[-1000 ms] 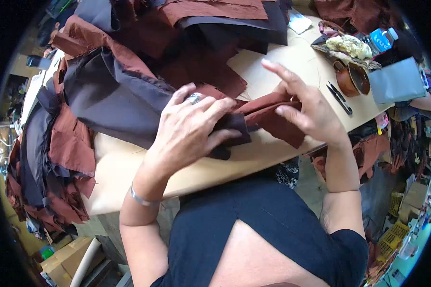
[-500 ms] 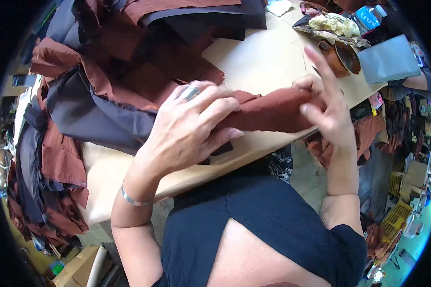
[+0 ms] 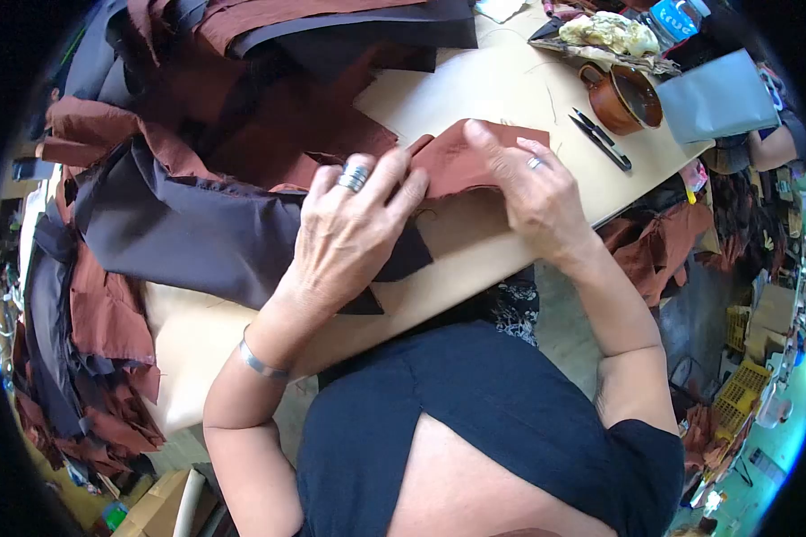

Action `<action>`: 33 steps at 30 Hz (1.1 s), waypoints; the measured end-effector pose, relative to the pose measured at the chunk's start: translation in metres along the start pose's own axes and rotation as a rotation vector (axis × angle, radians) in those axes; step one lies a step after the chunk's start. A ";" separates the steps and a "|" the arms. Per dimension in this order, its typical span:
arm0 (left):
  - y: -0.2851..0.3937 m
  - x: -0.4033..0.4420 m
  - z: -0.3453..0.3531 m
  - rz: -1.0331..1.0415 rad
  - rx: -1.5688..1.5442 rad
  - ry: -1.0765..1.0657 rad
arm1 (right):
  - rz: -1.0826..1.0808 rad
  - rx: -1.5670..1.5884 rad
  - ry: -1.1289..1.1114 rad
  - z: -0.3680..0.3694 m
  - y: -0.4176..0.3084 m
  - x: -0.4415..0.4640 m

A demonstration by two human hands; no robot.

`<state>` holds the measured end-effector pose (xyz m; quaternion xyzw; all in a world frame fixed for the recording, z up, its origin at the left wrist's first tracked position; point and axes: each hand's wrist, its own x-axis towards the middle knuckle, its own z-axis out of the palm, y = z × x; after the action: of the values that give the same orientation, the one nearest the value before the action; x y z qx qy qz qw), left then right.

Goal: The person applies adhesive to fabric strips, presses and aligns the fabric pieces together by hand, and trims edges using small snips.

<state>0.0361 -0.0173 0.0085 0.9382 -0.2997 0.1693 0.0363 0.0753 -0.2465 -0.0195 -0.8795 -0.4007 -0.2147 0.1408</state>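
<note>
At the far left, strips of rust and dark fabric hang over the end of the desk, probably let down there so that their bulk takes up less of the work surface. Next comes a broad dark cloth, lying in loose folds and running in under the wrist, with a heap of rust fabric behind it; piled on the far side, the heap leaves the near edge free for the arms.

The left grip, wearing wide rings, bends its fingers down onto the cloth where dark and rust meet. It seems to steady that place, though whether it pinches the layers or only presses on them is not clear. From its fingertips a rust strip reaches rightward above the desk, between the two hands and near the front edge, within easy reach of both. The right grip is at the strip's other end, thumb spread well apart from the fingers, clasping nothing firmly; the loose pose would suit smoothing or guiding the fabric.

Farther right, two black pens lie side by side, near a brown mug. A blue-labelled bottle and a grey-blue pouch sit beyond, likely kept toward the edge to stay out of the cloth's way.
</note>
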 end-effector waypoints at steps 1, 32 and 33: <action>0.000 -0.002 0.001 0.015 0.015 -0.085 | 0.007 -0.010 0.021 -0.003 0.006 0.000; 0.016 0.022 0.026 0.114 -0.130 -0.121 | 0.575 0.302 -0.102 -0.058 0.042 -0.057; 0.016 0.022 0.026 0.115 -0.123 -0.124 | 0.597 0.325 -0.119 -0.061 0.039 -0.054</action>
<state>0.0511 -0.0468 -0.0087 0.9241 -0.3646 0.0942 0.0655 0.0570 -0.3315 0.0038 -0.9350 -0.1624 -0.0460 0.3120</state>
